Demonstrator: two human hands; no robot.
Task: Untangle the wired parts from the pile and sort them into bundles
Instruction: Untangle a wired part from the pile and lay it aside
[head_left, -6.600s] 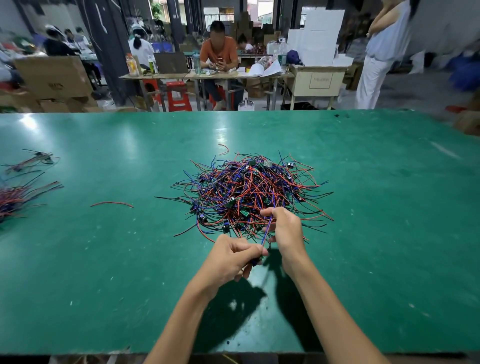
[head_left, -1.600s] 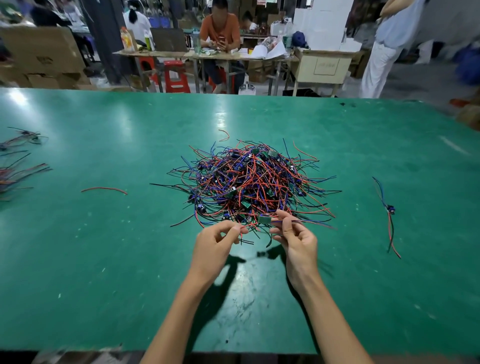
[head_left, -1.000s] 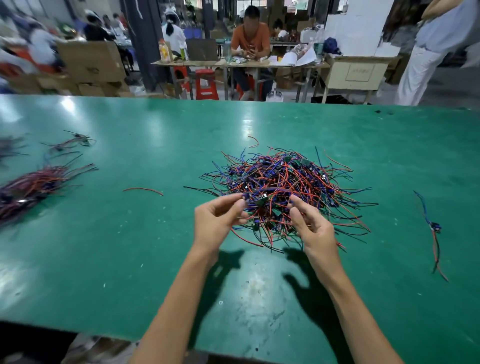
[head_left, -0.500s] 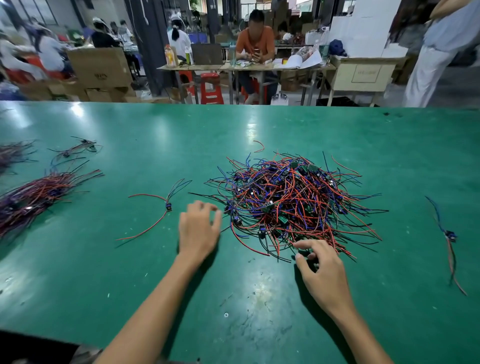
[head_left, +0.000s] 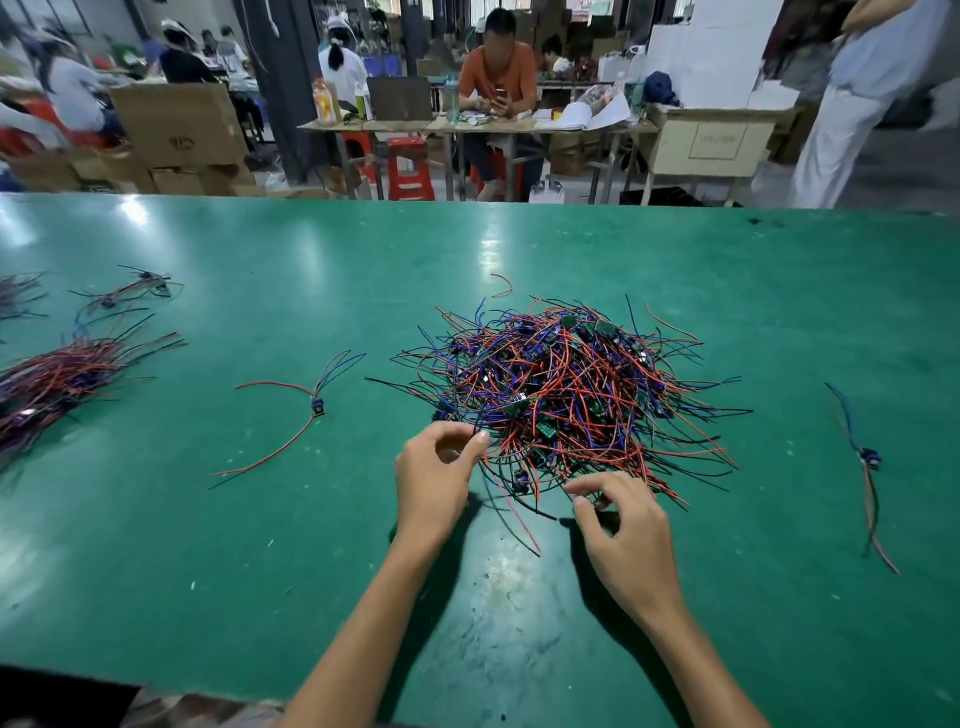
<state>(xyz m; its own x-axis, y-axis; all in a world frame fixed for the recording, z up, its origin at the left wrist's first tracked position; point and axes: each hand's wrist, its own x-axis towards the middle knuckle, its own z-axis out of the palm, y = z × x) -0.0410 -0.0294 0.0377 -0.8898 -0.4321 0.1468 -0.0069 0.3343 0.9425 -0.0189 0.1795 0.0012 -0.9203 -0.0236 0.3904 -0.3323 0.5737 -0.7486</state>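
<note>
Both forearms reach forward over the near edge of the green table toward the pile of wired parts, a heap of red, blue and black leads with small green and blue boards that lies at the table's middle. The left hand sits at the pile's near left edge, back of the hand up, thumb and forefinger curled toward each other around the nearest strands; whether they actually pinch a wire cannot be told. The right hand is at the pile's near right edge, fingers bent downward, thumb and fingertips closing among the black and red wire ends that trail out of the heap; a firm hold cannot be confirmed. Left of the pile lies a single separated wired part, and farther left a sorted bundle. Right of the pile, well apart, lies another lone wired part
</note>
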